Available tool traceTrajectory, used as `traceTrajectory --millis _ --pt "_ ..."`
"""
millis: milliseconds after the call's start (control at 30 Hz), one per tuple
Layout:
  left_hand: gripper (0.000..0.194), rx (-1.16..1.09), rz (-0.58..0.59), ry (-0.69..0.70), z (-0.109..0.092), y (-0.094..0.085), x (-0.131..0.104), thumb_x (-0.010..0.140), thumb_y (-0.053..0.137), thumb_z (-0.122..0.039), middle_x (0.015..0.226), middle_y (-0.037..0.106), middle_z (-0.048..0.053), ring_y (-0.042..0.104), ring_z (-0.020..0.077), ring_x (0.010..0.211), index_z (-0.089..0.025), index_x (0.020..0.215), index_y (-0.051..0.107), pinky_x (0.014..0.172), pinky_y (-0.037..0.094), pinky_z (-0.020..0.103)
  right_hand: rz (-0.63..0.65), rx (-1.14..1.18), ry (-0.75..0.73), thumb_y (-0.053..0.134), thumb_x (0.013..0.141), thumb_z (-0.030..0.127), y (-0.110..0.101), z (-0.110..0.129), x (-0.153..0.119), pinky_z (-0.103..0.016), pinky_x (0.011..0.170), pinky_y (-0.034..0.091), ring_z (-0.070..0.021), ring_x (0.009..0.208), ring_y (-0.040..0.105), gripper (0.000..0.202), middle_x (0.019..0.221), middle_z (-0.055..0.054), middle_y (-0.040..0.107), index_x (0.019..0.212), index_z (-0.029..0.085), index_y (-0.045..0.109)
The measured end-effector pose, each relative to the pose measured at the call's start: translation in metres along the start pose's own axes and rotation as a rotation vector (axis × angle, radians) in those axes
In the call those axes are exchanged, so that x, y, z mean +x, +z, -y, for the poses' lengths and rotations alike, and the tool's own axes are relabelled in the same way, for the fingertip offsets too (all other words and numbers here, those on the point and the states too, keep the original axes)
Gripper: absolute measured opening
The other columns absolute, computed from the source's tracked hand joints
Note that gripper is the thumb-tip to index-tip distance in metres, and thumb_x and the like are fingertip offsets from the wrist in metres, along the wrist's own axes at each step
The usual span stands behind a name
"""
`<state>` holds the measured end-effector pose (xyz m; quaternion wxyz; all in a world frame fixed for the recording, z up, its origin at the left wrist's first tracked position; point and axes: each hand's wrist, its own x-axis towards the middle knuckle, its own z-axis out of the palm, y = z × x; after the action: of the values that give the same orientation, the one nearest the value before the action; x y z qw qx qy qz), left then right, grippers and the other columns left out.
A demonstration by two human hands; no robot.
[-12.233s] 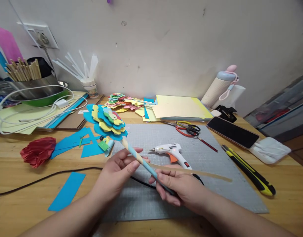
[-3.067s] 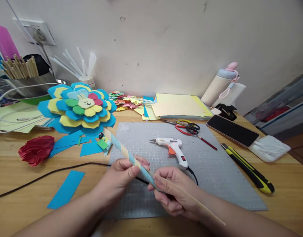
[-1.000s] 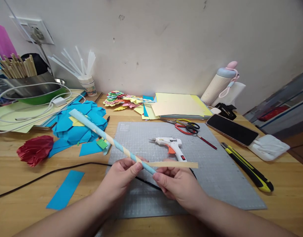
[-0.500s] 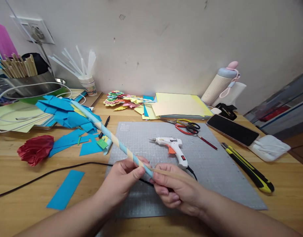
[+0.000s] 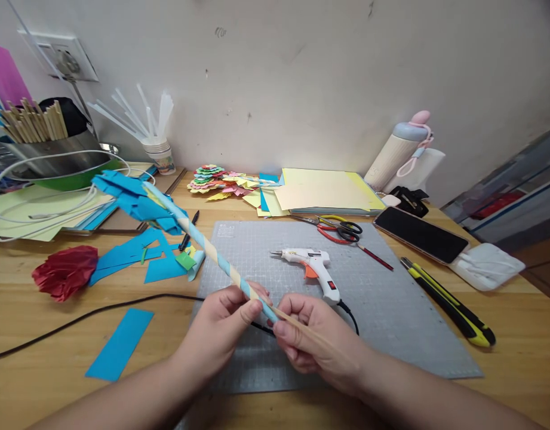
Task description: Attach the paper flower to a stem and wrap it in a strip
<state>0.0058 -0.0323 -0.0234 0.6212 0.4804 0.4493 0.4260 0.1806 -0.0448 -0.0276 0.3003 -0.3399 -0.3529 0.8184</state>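
A paper flower stem [image 5: 211,251], wound in a spiral of light blue and cream paper, slants across the middle of the view. At its upper left end is a flower of folded blue paper [image 5: 135,200]. My left hand [image 5: 227,322] pinches the stem near its lower end between thumb and fingers. Around the bottom tip my right hand [image 5: 313,337] is closed, with a loose cream paper strip [image 5: 301,326] running from the stem back over that hand. Both hands are above the grey cutting mat [image 5: 252,364].
A white glue gun [image 5: 310,263] lies on the mat behind my hands, its black cord running off. Scissors [image 5: 346,228], a yellow-black utility knife [image 5: 449,304] and a phone [image 5: 421,235] lie right. A red crumpled paper flower [image 5: 65,273] and blue paper pieces [image 5: 120,344] lie left.
The blue flower has swung a little to the right and turned, showing more edge-on. The stem has rotated in my fingers, and my right hand has shifted slightly at its lower tip.
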Motion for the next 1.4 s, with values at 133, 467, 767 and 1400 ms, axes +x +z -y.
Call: traceTrajectory --millis 133,467,767,1400 --pt "0.026 0.030 0.013 -0.017 0.001 -0.001 0.002 0.074 0.069 -0.046 0.084 0.070 0.004 0.061 0.0225 0.086 -0.021 0.079 0.073 0.085 0.047 0.035 -0.007 0.007 -0.014 0.075 0.073 0.047 -0.002 0.001 0.001 -0.018 0.036 0.012 -0.0007 0.035 0.022 0.043 0.049 0.010 0.049 0.074 0.021 0.041" --pt "0.038 0.057 -0.047 -0.037 -0.004 -0.017 0.005 0.076 0.068 -0.050 0.090 0.074 0.005 0.063 0.0221 0.088 -0.024 0.102 0.071 0.085 0.046 0.034 -0.001 -0.033 -0.001 0.072 0.075 0.044 -0.016 0.007 0.002 -0.018 0.035 0.013 -0.0003 0.033 0.021 0.034 0.049 0.010 0.047 0.078 0.019 0.049" --pt "0.025 -0.069 -0.154 -0.025 -0.009 -0.017 0.007 0.075 0.071 -0.044 0.081 0.071 0.003 0.061 0.0182 0.076 -0.020 0.081 0.069 0.076 0.047 0.031 -0.332 -0.780 -0.339 0.050 0.076 0.020 -0.048 0.047 -0.011 -0.025 0.050 0.033 -0.0123 0.055 0.048 0.013 0.062 -0.001 0.058 0.074 0.018 0.062" --pt "0.024 -0.052 -0.258 0.069 -0.006 -0.022 0.004 0.079 0.067 -0.047 0.082 0.066 -0.001 0.057 0.0143 0.081 -0.024 0.085 0.069 0.078 0.043 0.025 -0.651 -0.265 -0.304 0.077 0.064 0.034 -0.077 0.040 0.019 -0.021 0.046 0.040 -0.0095 0.050 0.050 0.037 0.067 0.005 0.059 0.085 0.022 0.050"
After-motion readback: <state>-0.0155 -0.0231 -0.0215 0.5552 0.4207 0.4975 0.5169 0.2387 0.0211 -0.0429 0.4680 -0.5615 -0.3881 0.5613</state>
